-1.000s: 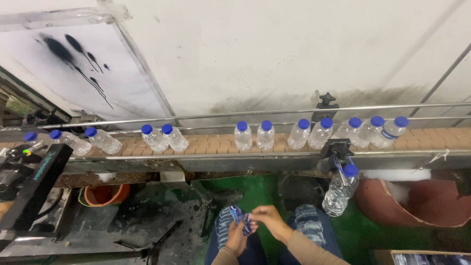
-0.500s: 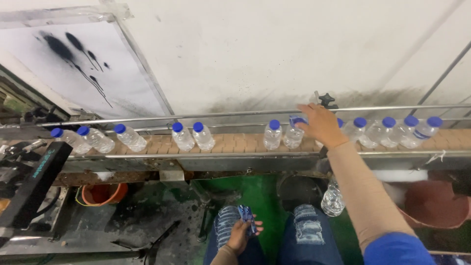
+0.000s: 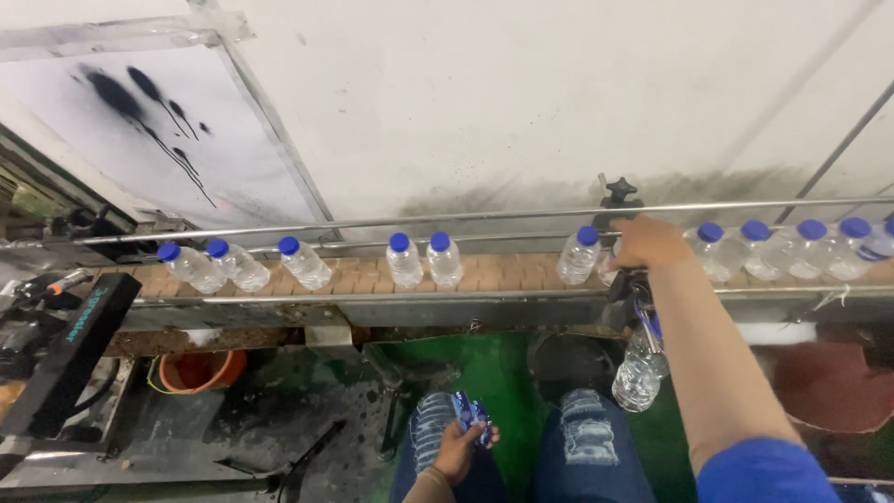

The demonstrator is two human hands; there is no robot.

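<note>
My right hand (image 3: 648, 242) reaches out over the conveyor belt (image 3: 503, 272) and closes over the top of a clear plastic bottle (image 3: 608, 265), hiding its cap. Next to it on the left stands a blue-capped bottle (image 3: 577, 254). My left hand (image 3: 456, 451) rests on my lap over torn jeans and holds a small bunch of blue and white pieces (image 3: 473, 412). More blue-capped bottles stand along the belt: a pair (image 3: 425, 260) in the middle, three (image 3: 240, 265) at the left, several (image 3: 792, 248) at the right.
Two metal guide rails (image 3: 372, 224) run along the belt, with a black knob (image 3: 619, 193) behind my right hand. A clear bottle (image 3: 639, 371) hangs below the belt. An orange bucket (image 3: 191, 370) and a black machine part (image 3: 70, 354) are at the lower left.
My right hand left my lap, reached up to the belt and closed over a bottle. The bottles have travelled to the right. My left hand stayed on my lap.
</note>
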